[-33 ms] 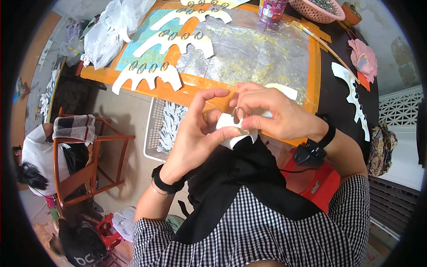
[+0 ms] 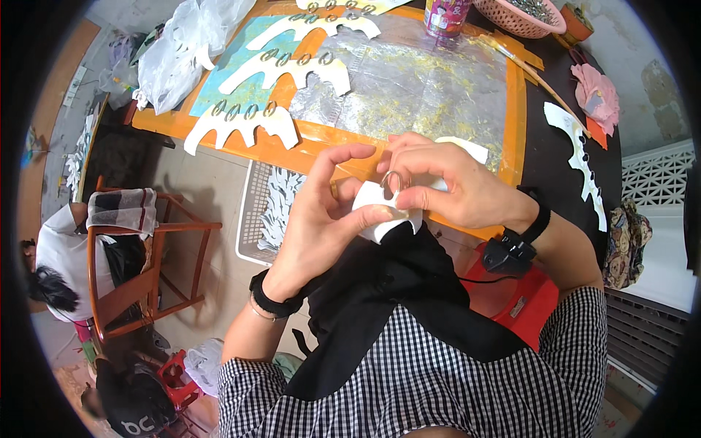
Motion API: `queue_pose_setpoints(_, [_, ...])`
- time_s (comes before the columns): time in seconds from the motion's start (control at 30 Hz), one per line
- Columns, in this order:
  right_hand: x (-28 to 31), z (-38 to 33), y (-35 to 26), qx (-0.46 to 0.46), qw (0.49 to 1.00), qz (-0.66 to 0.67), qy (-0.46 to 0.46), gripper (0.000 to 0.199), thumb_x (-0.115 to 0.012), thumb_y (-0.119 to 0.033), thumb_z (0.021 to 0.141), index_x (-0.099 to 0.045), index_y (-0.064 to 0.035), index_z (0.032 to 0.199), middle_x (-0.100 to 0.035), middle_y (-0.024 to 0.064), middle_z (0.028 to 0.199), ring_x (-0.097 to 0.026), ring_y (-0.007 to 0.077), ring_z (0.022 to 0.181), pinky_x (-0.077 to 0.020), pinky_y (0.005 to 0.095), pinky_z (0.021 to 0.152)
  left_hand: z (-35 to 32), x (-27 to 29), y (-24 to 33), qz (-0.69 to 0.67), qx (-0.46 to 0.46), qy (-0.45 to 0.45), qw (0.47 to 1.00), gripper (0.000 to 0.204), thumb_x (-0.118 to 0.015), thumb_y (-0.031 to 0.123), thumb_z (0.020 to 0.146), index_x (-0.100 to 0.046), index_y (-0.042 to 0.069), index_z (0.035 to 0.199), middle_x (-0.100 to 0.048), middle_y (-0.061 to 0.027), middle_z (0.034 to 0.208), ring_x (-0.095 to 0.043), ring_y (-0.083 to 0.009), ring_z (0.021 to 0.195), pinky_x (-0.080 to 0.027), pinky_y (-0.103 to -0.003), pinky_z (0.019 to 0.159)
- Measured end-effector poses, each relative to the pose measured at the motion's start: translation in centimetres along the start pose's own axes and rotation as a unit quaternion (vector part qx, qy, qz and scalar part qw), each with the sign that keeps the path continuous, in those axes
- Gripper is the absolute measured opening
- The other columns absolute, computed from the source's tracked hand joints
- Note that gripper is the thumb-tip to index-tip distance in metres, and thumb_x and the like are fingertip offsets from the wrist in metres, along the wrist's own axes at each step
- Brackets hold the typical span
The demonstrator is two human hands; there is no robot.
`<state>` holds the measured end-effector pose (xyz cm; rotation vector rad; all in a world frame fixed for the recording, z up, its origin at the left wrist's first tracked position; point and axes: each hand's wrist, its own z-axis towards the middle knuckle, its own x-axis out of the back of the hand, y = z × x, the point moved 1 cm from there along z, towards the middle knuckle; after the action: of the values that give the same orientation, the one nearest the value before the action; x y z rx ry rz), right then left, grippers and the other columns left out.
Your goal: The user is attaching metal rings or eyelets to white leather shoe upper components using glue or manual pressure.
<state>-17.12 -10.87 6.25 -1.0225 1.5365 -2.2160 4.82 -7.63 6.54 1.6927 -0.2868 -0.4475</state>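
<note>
In front of my apron, my left hand (image 2: 325, 208) grips a white cut-out piece (image 2: 369, 196) between thumb and fingers. The thumb presses on its face. My right hand (image 2: 442, 179) pinches the same piece from the other side, thumb against a metal ring (image 2: 393, 179) that stands up from its edge. How the ring joins the piece is partly hidden by my fingers. On the table beyond lie several white scalloped strips (image 2: 244, 131), each with a row of metal rings along one edge. Another scalloped piece (image 2: 577, 164) rests at the right, on the dark tabletop.
The table's covering (image 2: 409, 80) is smeared yellow and edged with orange tape. A brush (image 2: 537, 73), a purple tub (image 2: 445, 16) and a pink basket (image 2: 522, 20) of metal parts stand beyond. A white crate (image 2: 255, 219) of cut pieces sits below left, near a wooden chair (image 2: 139, 270). Two people are at left.
The white piece has tilted slightly between my hands, and my left thumb has shifted a little to the left. More of the ring now shows.
</note>
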Motion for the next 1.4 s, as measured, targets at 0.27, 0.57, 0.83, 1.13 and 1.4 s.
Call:
queue_pose_setpoints(0.27, [-0.2, 0.0, -0.8, -0.021, 0.999, 0.018, 0.026, 0.009, -0.069, -0.003, 0.087, -0.061, -0.0002, 0.089, -0.060, 0.0125, 0.104, -0.057, 0.0282, 0.110, -0.0436, 0.0375, 0.097, 0.2, 1.0, -0.8, -0.048, -0.025, 0.028, 0.998, 0.029, -0.072, 0.023, 0.097, -0.063, 0.001, 0.114, -0.068, -0.0027, 0.098, -0.062, -0.0079, 0.089, -0.048, -0.023, 0.078])
queue_pose_setpoints(0.57, [-0.5, 0.0, -0.8, 0.004, 0.999, -0.046, 0.027, 0.013, -0.072, -0.004, 0.085, -0.059, -0.0006, 0.085, -0.059, 0.0140, 0.105, -0.056, 0.0277, 0.108, -0.0446, 0.0377, 0.093, 0.5, 0.2, -2.0, 0.033, -0.044, 0.098, 0.994, 0.023, -0.072, 0.023, 0.098, -0.062, 0.004, 0.090, -0.062, 0.0046, 0.077, -0.052, -0.0033, 0.073, -0.043, -0.022, 0.067])
queue_pose_setpoints(0.83, [0.1, 0.2, -0.5, -0.039, 0.999, -0.008, 0.025, 0.020, -0.072, -0.014, 0.088, -0.057, -0.0025, 0.080, -0.060, 0.0115, 0.101, -0.056, 0.0276, 0.112, -0.0421, 0.0389, 0.100, 0.7, -0.2, -1.2, -0.010, 0.007, 0.071, 0.997, 0.053, -0.048, 0.054, 0.106, -0.063, 0.004, 0.100, -0.062, 0.0007, 0.088, -0.055, -0.0059, 0.074, -0.044, -0.020, 0.070])
queue_pose_setpoints(1.13, [-0.1, 0.1, 0.9, 0.042, 0.998, -0.016, 0.049, 0.022, -0.068, -0.023, 0.095, -0.065, -0.0014, 0.092, -0.061, 0.0101, 0.092, -0.060, 0.0221, 0.090, -0.0481, 0.0340, 0.080, 0.8, 0.2, -1.1, -0.041, 0.019, -0.003, 0.999, 0.023, -0.075, 0.020, 0.094, -0.070, -0.001, 0.102, -0.072, -0.0026, 0.085, -0.064, -0.0058, 0.073, -0.052, -0.022, 0.065])
queue_pose_setpoints(1.4, [1.6, 0.7, 0.5, -0.042, 0.995, 0.091, 0.000, 0.026, -0.066, -0.019, 0.097, -0.066, 0.0016, 0.113, -0.071, 0.0095, 0.099, -0.065, 0.0160, 0.091, -0.0509, 0.0318, 0.085, 0.6, 1.9, -2.0, -0.042, 0.025, -0.029, 0.998, 0.030, -0.073, 0.023, 0.097, -0.070, -0.001, 0.114, -0.073, -0.0037, 0.091, -0.066, -0.0080, 0.076, -0.053, -0.024, 0.071])
